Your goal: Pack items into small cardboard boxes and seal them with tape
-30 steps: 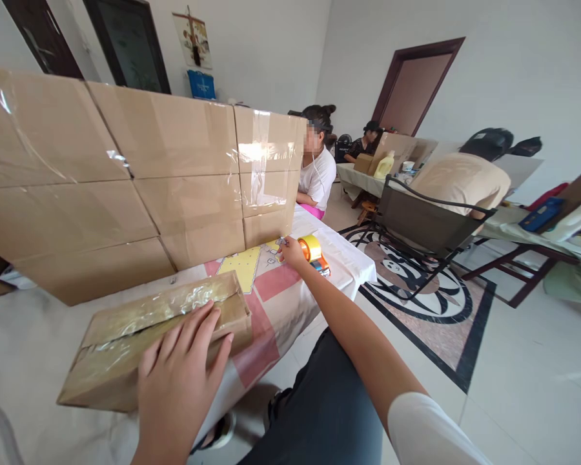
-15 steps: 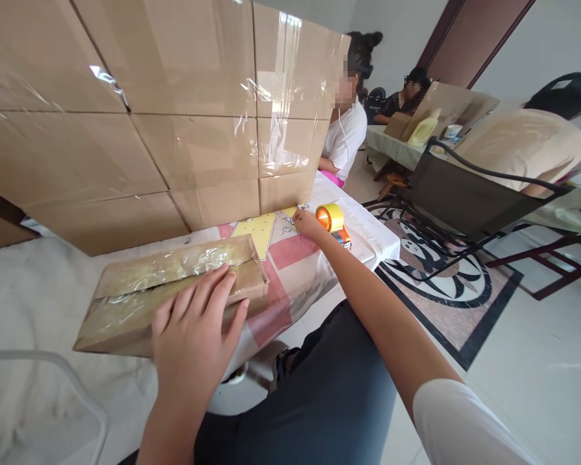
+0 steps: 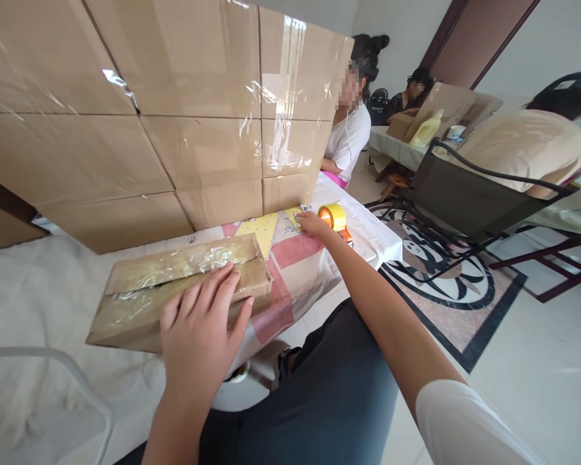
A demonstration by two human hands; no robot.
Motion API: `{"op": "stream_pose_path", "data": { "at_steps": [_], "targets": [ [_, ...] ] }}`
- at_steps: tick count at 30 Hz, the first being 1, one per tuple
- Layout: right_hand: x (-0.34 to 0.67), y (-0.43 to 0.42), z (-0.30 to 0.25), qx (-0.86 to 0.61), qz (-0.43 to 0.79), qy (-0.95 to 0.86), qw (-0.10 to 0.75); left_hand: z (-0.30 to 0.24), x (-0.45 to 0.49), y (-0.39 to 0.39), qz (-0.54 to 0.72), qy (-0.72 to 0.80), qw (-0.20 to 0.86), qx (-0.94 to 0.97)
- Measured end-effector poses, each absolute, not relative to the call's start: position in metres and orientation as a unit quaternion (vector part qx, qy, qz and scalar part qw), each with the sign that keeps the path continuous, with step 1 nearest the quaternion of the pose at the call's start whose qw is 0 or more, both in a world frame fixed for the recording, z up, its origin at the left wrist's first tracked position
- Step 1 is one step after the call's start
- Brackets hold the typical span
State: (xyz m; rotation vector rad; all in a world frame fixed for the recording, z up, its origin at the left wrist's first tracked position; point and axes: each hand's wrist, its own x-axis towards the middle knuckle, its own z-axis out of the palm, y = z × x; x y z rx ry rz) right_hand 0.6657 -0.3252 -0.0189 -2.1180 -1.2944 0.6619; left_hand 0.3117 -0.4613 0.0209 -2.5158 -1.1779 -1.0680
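A brown cardboard box (image 3: 140,310) with clear tape over its top seam lies on the cloth-covered table. My left hand (image 3: 203,310) rests on its near right part, fingers spread across the top and thumb along the side. Farther right, my right hand (image 3: 311,223) is low over the patterned tablecloth (image 3: 297,252). Its fingers stretch toward the yellow print, and I see nothing held in them. Just right of that wrist stands a tape dispenser with a yellow roll of tape (image 3: 336,216), partly hidden by my forearm.
A tall stack of taped cardboard boxes (image 3: 198,148) walls off the table's far side. Behind it sits a person in a white shirt (image 3: 353,135). At right are a dark folding chair (image 3: 465,187) with a person seated, and another table (image 3: 375,139). A pale curved tube (image 3: 68,365) crosses the lower left.
My right hand's fingers have loosened from a closer curl and shifted slightly right. My left hand stays on the box. The whole view has drifted a little.
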Motion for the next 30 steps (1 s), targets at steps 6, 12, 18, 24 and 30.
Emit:
{"op": "stream_pose_path", "data": {
  "at_steps": [6, 12, 18, 24, 30],
  "targets": [
    [0.664, -0.334, -0.013, -0.780, 0.280, -0.436, 0.350, 0.024, 0.312, -0.462, -0.353, -0.394, 0.098, -0.843],
    [0.648, -0.350, 0.011, -0.706, 0.334, -0.473, 0.407, 0.022, 0.308, -0.458, -0.349, -0.392, 0.087, -0.847],
    [0.617, -0.382, 0.032, -0.591, 0.415, -0.453, 0.523, 0.023, 0.296, -0.452, -0.354, -0.387, 0.072, -0.849],
    [0.555, -0.442, 0.025, -0.453, 0.583, -0.240, 0.631, 0.022, 0.294, -0.448, -0.353, -0.384, 0.074, -0.850],
    [0.515, -0.455, -0.003, -0.455, 0.615, -0.209, 0.610, 0.022, 0.296, -0.444, -0.349, -0.377, 0.096, -0.852]
  ]
}}
